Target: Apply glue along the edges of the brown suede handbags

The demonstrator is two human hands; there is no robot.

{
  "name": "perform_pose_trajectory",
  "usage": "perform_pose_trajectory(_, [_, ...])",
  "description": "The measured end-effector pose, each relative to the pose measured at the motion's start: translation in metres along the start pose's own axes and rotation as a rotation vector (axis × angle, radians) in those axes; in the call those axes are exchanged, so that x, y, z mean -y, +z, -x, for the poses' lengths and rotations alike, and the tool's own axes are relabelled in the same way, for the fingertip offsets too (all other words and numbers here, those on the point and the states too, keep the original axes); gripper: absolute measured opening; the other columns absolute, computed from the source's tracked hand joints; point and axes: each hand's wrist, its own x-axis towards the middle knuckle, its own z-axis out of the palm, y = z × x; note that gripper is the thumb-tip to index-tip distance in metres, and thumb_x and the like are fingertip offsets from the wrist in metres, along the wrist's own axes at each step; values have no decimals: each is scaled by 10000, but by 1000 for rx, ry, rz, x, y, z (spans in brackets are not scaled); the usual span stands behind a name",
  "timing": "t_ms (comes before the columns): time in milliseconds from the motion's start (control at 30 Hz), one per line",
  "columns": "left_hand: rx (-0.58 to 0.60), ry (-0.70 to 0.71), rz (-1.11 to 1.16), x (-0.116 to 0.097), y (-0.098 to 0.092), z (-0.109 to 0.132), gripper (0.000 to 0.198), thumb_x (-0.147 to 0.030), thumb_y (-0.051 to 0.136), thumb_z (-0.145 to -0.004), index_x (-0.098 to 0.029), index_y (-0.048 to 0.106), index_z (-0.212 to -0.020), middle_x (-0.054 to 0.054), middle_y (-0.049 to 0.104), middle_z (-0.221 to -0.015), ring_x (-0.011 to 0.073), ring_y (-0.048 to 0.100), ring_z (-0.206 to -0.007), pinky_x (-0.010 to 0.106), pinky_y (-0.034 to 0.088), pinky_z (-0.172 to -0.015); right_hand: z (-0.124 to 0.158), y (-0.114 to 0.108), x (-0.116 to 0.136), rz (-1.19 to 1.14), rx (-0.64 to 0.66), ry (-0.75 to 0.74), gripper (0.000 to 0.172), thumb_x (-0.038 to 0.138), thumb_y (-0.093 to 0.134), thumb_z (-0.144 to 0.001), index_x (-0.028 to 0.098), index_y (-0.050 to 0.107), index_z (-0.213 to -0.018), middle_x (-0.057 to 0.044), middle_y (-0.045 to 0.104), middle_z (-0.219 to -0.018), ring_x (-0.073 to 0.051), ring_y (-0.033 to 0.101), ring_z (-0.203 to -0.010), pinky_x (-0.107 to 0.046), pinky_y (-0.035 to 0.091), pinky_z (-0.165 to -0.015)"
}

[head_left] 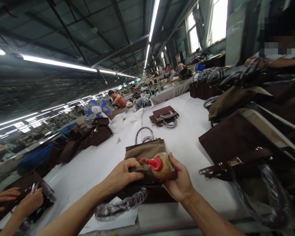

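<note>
Right hand (pixel 180 183) wraps a squeeze bottle (pixel 163 166) with a red nozzle, probably light, soft-walled and best gripped round its belly, while left hand (pixel 123 177) pinches the limp fabric of the brown bag (pixel 147 149) lying near the table's (pixel 93 164) near edge.

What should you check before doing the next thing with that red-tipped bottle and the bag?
1. Grip: the right hand wraps the squeeze bottle: ok.
2. Aim: its red nozzle lies over the khaki handbag: ok.
3. Hold: the left hand pins the handbag's fabric: ok.
4. Room: left fingers away from the nozzle tip: not ok, nearly touching.
5. Nozzle open: cannot tell.
6. The co-worker's hands far from the handbag: ok.
</note>
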Motion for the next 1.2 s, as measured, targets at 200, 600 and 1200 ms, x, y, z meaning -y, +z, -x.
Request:
perform_pose_trajectory(200, [-218, 212, 33, 23, -1, 23, 212, -293, 770, -747, -184, 617, -650, -16, 506, -744, 158, 496, -737, 286, 361, -696, 20, -39, 42, 30, 23, 51, 293, 405, 621, -975, 146, 747, -1033, -153, 777, -1099, -159, 710, -675, -287, 606, -633])
perform_pose_trajectory(600, [-109, 274, 54, 24, 12, 40, 170, -274, 699, -819, -194, 564, -752, 80, 608, -1266, 273, 542, -1215, 397, 416, -1026, 3, -13, 23, 133, 33, 218, 344, 386, 618, -982, 87, 731, -1108, -98, 777, -857, -203, 713, -625, -304, 595, -500])
perform_pose_trajectory(1200, [-231, -59, -502, -13, 15, -4, 417, -402, 726, -778, -225, 615, -1140, 17, 690, -833, 238, 653, -785, 310, 434, -686, 32, 34, 8, 114, 138, 339, 489, 481, 536, -999, 113, 663, -1294, -65, 704, -696, -191, 650, -527, -255, 525, -371])
